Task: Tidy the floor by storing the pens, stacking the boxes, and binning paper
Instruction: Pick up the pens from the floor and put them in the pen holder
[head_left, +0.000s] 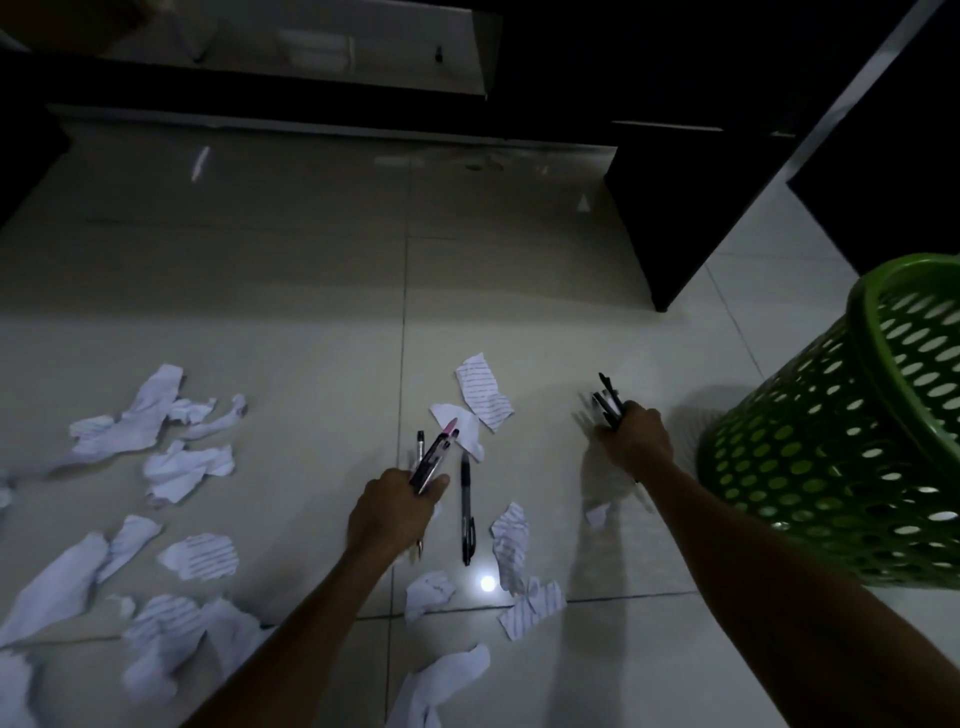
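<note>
Tile floor (311, 291), dark cabinets (701, 208)

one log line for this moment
left hand grips mixed pens | right hand grips black pens | loose pen on floor | paper scraps scattered

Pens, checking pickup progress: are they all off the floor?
No, a black pen lies loose on the floor beside the left hand.
</note>
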